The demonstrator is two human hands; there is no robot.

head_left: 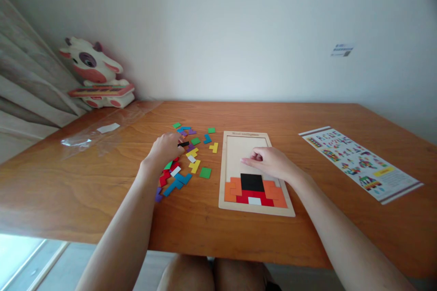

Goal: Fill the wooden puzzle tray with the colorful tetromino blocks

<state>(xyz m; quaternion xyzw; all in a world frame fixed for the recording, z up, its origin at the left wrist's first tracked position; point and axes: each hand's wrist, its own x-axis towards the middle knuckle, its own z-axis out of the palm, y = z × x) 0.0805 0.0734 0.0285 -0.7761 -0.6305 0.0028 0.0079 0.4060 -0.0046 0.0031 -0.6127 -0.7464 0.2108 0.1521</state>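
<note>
My left hand (167,148) is closed over the pile of loose puzzle pieces, with a black puzzle piece (183,144) at its fingertips. Around it lie yellow pieces (195,167), blue pieces (177,184), red pieces (164,177), and green, purple and white ones, some hidden under the hand. My right hand (271,161) is over the wooden puzzle board (222,182), fingers curled and thumb out, with nothing visible in it. In the board's lower part, a black block (252,182) sits between orange pieces (276,193), above red pieces and a white piece (254,201).
A printed pattern sheet (362,161) lies at the right of the wooden table (112,191). Clear plastic wrapping (88,134) lies at the left, near a cow-shaped toy keyboard (99,77). A curtain (30,68) hangs at the left; the wall stands behind.
</note>
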